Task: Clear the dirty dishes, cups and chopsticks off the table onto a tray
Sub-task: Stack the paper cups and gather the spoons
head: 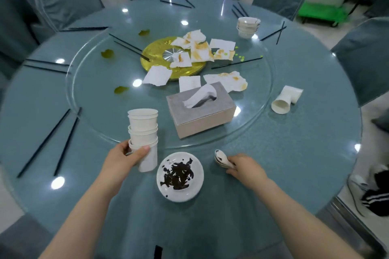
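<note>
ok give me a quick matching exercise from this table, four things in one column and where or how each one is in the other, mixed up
Things:
1. stack of paper cups
2. white spoons
3. small white plate
4. stack of small bowls

Places or states:
A. on the far side of the table, right of centre
B. gripped by the left hand
C. at the near edge between the two hands, smeared with dark scraps
D. held by the right hand

Pairs: 1-B, 2-D, 3-C, 4-A
</note>
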### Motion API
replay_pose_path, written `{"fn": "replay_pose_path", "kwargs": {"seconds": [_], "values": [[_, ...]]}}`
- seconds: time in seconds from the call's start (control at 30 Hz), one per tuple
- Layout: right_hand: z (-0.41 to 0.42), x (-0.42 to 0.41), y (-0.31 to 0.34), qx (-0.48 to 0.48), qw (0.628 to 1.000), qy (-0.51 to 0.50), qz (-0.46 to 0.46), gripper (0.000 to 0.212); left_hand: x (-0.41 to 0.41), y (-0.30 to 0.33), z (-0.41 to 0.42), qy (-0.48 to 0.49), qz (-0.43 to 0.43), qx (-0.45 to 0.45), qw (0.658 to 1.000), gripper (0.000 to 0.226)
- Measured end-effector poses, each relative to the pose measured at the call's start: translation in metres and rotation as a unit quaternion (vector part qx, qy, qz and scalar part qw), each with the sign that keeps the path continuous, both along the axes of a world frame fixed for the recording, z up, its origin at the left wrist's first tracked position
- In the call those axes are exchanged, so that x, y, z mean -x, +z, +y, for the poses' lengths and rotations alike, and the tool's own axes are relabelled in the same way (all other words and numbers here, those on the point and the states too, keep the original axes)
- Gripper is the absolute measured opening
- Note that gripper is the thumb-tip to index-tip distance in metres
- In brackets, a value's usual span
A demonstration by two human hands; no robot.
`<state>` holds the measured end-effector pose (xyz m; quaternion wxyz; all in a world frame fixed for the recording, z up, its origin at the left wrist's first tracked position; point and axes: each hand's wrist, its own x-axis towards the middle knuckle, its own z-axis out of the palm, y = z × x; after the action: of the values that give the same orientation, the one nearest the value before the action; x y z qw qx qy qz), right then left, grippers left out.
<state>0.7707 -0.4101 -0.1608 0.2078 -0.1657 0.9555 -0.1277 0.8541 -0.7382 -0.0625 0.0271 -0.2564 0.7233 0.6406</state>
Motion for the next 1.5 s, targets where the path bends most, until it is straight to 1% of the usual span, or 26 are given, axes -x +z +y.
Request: {"fn": "replay_pose_path", "kwargs": {"seconds": [0.1,0.2,0.33,0.4,0.47,0.5,0.6,0.7,0.87,0.97,1.1,1.2,1.3,1.4,1.43,1.5], "values": [[-0.018,-0.005,-0.001,-0.009,1.000,-0.013,-0.008,0.025,0.000,-0.001,-0.019,-0.001,0.001,-0.009,1.000,0.065],[-0.026,-0.007,0.000,-0.007,0.999,-0.046,-0.014,0.029,0.004,-0.003,-0.034,-0.010,0.006,-0.007,1.000,0.065],[-0.023,-0.011,0.005,0.005,0.995,-0.096,-0.012,0.052,0.013,-0.009,-0.041,-0.031,0.005,-0.002,0.999,0.060],[-0.019,-0.014,0.009,0.039,0.989,-0.138,-0.018,0.058,0.019,-0.013,-0.040,-0.051,-0.002,-0.004,0.999,0.051],[-0.012,-0.017,0.014,0.070,0.981,-0.179,-0.021,0.057,0.028,-0.017,-0.036,-0.066,-0.004,-0.004,0.998,0.037],[-0.007,-0.018,0.017,0.081,0.977,-0.196,-0.020,0.054,0.033,-0.017,-0.033,-0.075,-0.003,-0.003,0.997,0.034],[0.010,-0.018,0.023,0.112,0.964,-0.239,-0.003,0.051,0.051,-0.013,-0.015,-0.103,0.000,0.004,0.995,0.037],[0.033,-0.008,0.029,0.128,0.953,-0.274,0.018,0.052,0.070,-0.003,0.007,-0.121,0.025,0.007,0.992,0.038],[0.077,0.030,0.035,0.153,0.939,-0.305,0.051,0.048,0.100,0.009,0.048,-0.126,0.043,0.013,0.991,0.031],[0.102,0.061,0.032,0.170,0.934,-0.310,0.046,0.048,0.121,0.015,0.074,-0.125,0.051,0.033,0.990,0.030],[0.132,0.103,0.020,0.163,0.934,-0.314,0.052,0.047,0.147,0.020,0.104,-0.109,0.053,0.052,0.991,0.029],[0.145,0.132,0.012,0.146,0.931,-0.324,0.084,0.052,0.158,0.023,0.119,-0.103,0.057,0.070,0.990,0.030],[0.154,0.165,0.009,0.154,0.915,-0.349,0.134,0.058,0.170,0.026,0.125,-0.088,0.062,0.095,0.990,0.026],[0.158,0.195,0.004,0.152,0.910,-0.359,0.139,0.063,0.182,0.030,0.127,-0.089,0.070,0.102,0.988,0.029],[0.159,0.204,0.002,0.154,0.912,-0.356,0.133,0.061,0.186,0.031,0.128,-0.088,0.073,0.101,0.988,0.032],[0.157,0.218,-0.003,0.160,0.912,-0.356,0.125,0.050,0.194,0.032,0.131,-0.090,0.080,0.097,0.988,0.031]]}}
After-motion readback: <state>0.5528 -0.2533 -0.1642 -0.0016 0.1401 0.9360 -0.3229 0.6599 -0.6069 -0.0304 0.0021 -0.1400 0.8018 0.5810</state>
